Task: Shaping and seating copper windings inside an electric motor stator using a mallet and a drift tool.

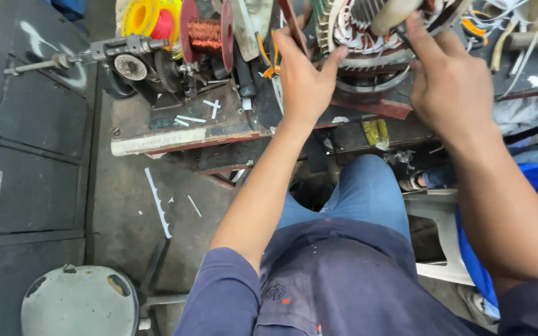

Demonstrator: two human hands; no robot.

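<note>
A: At a cluttered workbench (157,134), a seated person in a dark blue shirt and blue jeans works on a round electric motor stator with pale insulation strips in its slots (368,37), which lies at the bench's far edge, just ahead of the knees.

B: And the hands?

A: The left hand (303,81) presses against the stator's left rim, fingers spread and thumb hooked onto the metal edge. The right hand (449,81) reaches to the top of the stator, fingertips closed on a cream-coloured cylindrical tool (392,14) resting against the windings.

B: What lies around them?

A: To the left sits a grey hand-cranked winding machine (135,65), beside a red spool of copper wire (205,34) and a yellow plastic reel (141,17). White paper strips (158,202) litter the concrete floor, near a round grey metal stool (79,302). A white plastic chair (446,233) shows under the person's right leg.
</note>
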